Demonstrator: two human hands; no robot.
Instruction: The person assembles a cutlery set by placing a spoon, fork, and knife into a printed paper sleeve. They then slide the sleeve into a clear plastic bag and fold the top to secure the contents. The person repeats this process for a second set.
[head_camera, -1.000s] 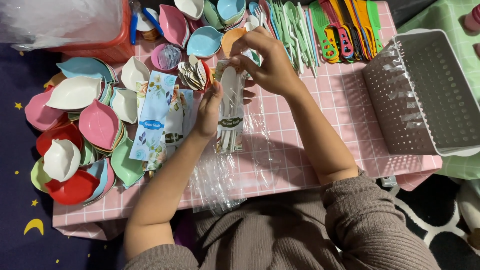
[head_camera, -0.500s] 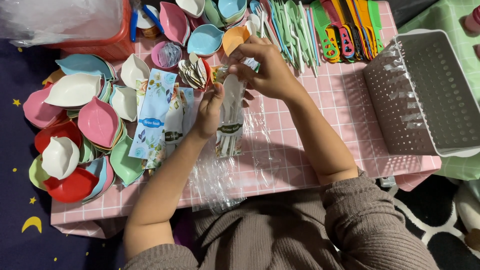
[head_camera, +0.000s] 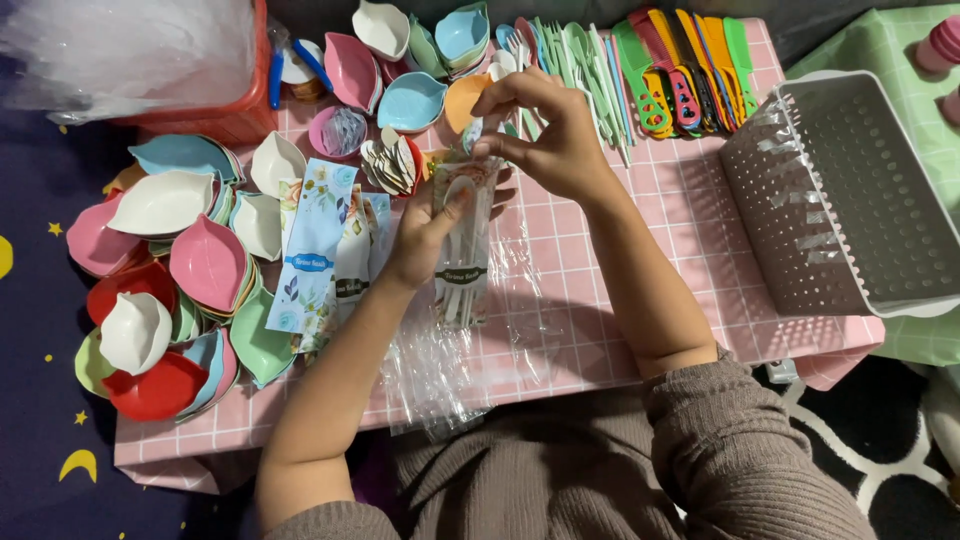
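My left hand (head_camera: 425, 228) grips a clear plastic sleeve (head_camera: 463, 245) that holds white plastic cutlery and a printed card, upright over the pink checked table (head_camera: 600, 290). My right hand (head_camera: 545, 130) pinches the sleeve's top end with thumb and fingers. Both hands meet near the table's far middle. A flowered paper card (head_camera: 310, 245) lies just left of my left hand, on more sleeves.
Leaf-shaped plastic dishes (head_camera: 205, 262) in pink, white, red, green and blue pile up at the left. Green forks (head_camera: 585, 70) and coloured combs (head_camera: 685, 65) lie along the far edge. A white perforated basket (head_camera: 850, 190) stands at the right. Loose clear wrap (head_camera: 440, 370) lies near me.
My right hand has shifted slightly along the top of the sleeve, and my left hand has slid a little up it. The sleeve stays in the same place.
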